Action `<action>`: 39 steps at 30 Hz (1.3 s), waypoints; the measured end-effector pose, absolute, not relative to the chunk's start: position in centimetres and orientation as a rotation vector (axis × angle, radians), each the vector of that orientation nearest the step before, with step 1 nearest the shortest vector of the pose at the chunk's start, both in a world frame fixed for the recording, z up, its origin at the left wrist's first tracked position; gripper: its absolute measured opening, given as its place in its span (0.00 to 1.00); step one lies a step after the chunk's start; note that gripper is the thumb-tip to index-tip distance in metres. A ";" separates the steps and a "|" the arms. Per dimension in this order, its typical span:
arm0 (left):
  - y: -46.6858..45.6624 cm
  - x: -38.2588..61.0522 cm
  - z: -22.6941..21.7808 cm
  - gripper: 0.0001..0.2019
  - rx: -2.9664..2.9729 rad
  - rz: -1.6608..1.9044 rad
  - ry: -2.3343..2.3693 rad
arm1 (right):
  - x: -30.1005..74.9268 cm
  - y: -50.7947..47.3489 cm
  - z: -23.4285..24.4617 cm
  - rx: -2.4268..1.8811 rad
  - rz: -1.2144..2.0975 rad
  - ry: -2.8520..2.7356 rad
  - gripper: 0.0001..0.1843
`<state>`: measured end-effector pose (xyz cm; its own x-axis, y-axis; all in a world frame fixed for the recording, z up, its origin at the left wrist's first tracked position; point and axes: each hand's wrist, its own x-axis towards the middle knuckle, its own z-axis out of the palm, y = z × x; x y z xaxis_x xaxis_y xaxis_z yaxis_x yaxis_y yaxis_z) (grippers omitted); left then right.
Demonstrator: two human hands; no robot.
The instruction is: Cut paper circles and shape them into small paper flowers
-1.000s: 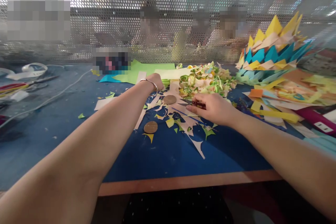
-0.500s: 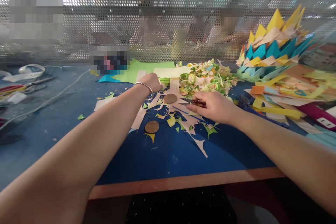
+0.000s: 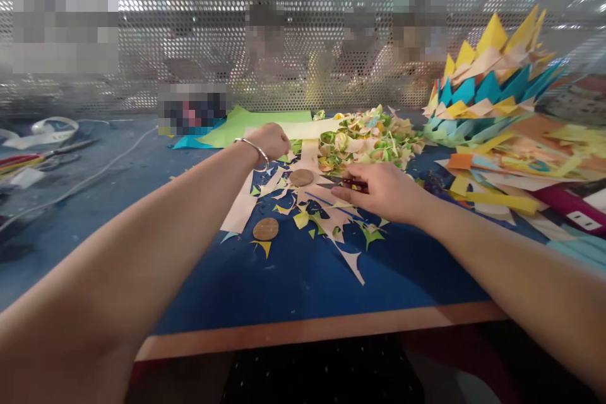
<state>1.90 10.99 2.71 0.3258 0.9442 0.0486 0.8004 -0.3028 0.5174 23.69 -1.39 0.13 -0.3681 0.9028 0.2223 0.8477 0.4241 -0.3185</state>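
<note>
- Dark red-handled tool [image 3: 355,185]: in the right hand [image 3: 381,190], at the near side of the curled-paper pile [image 3: 374,139]. Grey blade points left, over loose scraps [image 3: 352,264].
- Right hand: fingers wrapped round the handle.
- Left hand [image 3: 269,141]: fingers curled, knuckles up, by the cream strip [image 3: 312,130]. Fingertips hidden; cannot tell whether it grips anything.
- Changed: left forearm has swung slightly outward, baring more of the pale paper [image 3: 240,209] and covering a green scrap farther left. Right hand almost unmoved. Reads as a small left-arm adjustment, with the tool kept at its spot.
- Edges: pile hems in the right hand on the far side; paper tower [image 3: 492,98] stands farther right; perforated screen [image 3: 303,69] bounds the back.
- Room: most over the blue table [image 3: 312,290], between scraps and brown front edge [image 3: 331,321]. Nearer wooden disc [image 3: 266,229] lies left of the scraps.
</note>
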 end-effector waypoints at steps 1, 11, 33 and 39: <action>10.2 1.9 2.9 0.06 2.185 0.517 1.549 | 23.6 -1.4 0.2 -1.511 0.216 -2.326 0.23; -0.4 3.8 2.3 0.07 1.272 1.161 0.898 | 22.7 -2.0 0.4 -1.700 0.110 -2.433 0.17; -2.2 3.2 1.0 0.02 1.127 1.210 0.858 | 22.3 -2.7 0.4 -1.657 0.206 -2.216 0.10; -2.3 3.2 0.9 0.04 1.088 1.189 0.871 | 22.4 -2.6 0.2 -1.744 -0.022 -2.287 0.08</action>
<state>3.19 -2.33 0.92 0.1852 0.9824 0.0256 -0.2721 0.0262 0.9619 22.44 -2.60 0.22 -0.2427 0.9455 0.2171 0.9494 0.2774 -0.1471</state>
